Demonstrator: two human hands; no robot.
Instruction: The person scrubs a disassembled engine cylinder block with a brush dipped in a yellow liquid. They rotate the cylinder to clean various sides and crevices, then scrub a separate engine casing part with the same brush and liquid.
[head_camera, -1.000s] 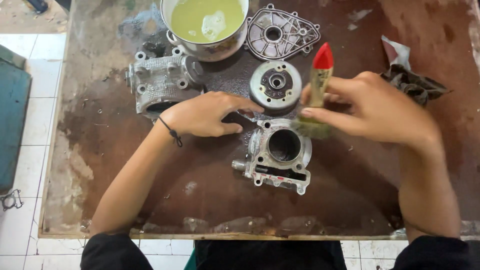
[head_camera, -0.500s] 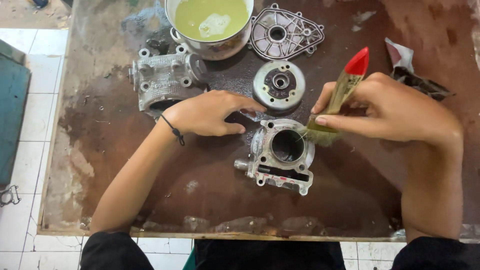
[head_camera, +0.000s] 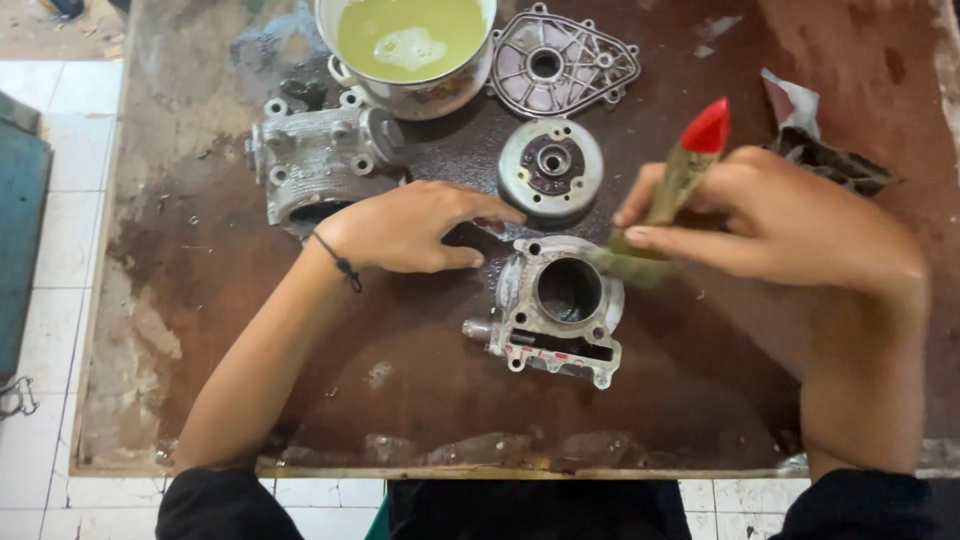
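Observation:
A grey metal engine cylinder block with a round bore stands on the brown table. My left hand rests on its upper left edge, fingers spread over the rim. My right hand grips a paintbrush with a wooden handle and red tip. The brush's bristles touch the block's upper right rim.
A bowl of yellow-green liquid stands at the table's far edge. Beside it lie a flat metal cover, a round flywheel part and a cylinder head. A crumpled rag lies at right. White floor tiles lie at left.
The brush handle tilted from upright to leaning right, and the bristles swept along the block's upper right rim. My left hand stayed on the block.

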